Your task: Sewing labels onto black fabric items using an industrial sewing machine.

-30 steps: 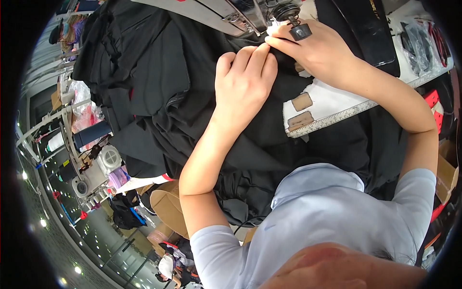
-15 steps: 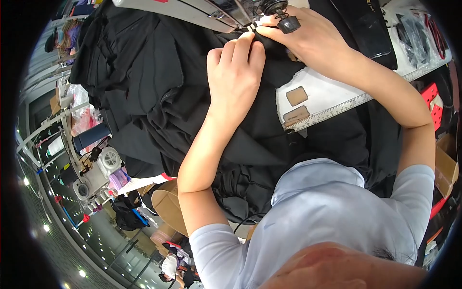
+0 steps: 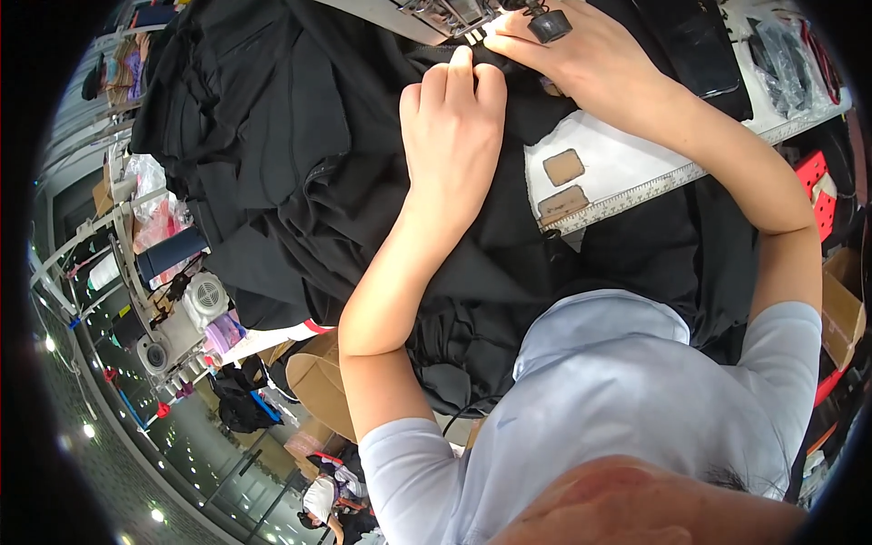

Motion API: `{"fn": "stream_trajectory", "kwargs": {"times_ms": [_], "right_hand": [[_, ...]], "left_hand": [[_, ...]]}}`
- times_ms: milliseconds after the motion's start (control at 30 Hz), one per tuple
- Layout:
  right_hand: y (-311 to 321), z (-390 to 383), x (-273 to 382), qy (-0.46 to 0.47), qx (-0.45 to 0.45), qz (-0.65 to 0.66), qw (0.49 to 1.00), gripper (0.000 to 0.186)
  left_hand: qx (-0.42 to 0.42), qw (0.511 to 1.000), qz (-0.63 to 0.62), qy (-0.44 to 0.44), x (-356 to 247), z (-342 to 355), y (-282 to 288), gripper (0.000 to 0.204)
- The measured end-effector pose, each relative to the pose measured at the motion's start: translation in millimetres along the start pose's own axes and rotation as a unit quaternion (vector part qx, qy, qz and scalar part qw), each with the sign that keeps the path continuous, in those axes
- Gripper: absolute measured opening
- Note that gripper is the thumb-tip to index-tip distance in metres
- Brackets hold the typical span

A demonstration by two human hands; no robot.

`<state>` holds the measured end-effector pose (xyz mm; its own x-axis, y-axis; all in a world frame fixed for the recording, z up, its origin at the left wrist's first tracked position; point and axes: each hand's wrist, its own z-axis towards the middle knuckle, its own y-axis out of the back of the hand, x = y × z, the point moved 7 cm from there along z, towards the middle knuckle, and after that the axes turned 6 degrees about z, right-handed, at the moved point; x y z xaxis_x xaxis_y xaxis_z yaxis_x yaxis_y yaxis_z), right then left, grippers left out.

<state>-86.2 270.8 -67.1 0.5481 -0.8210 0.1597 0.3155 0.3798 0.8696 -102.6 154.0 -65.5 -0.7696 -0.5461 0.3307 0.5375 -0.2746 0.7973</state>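
A large spread of black fabric [image 3: 245, 136] lies bunched across the work surface, its folds heaped on the left and running up under the head of a pale sewing machine [image 3: 386, 14] at the top. More of it hangs down in front of the person, below the table's edge.

The left hand [image 3: 454, 136] rests back-up on the cloth, its fingers bent except for one that reaches forward, the tip just in front of the metal presser foot [image 3: 474, 36]. Whether these fingers pinch the fabric or only press it flat is not visible. The right hand [image 3: 581, 54] comes in from the other side, thumb stretched toward the same spot — a dark round knob [image 3: 549, 25] hides part of its fingers, so its grip cannot be made out.

Beneath the right forearm, a bare white part of the table [image 3: 595, 159] shows, with two tan patches [image 3: 563, 168] on it and a ruler strip [image 3: 636, 193] along the near edge. A flat black object [image 3: 686, 45] lies to the right of the right hand, and beyond it a clear plastic packet [image 3: 783, 68]. Far lower left, another person [image 3: 322, 500] is in view — small and bent forward.
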Motion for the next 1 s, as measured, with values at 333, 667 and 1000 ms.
{"fn": "stream_trajectory", "kwargs": {"times_ms": [333,667,1000], "right_hand": [[15.7,-2.0,3.1,-0.018,-0.025,0.051,0.998,0.023],[2.6,-6.0,4.8,-0.021,-0.051,-0.023,0.998,0.016],[-3.4,-8.0,3.7,0.008,-0.073,0.023,0.997,0.044]], "left_hand": [[0.025,0.983,-0.175,0.048,17.7,1.3,8.0,0.037],[0.013,0.947,-0.257,0.195,51.3,0.6,7.2,0.047],[0.061,0.992,-0.105,0.014,9.2,2.7,12.2,0.038]]}}
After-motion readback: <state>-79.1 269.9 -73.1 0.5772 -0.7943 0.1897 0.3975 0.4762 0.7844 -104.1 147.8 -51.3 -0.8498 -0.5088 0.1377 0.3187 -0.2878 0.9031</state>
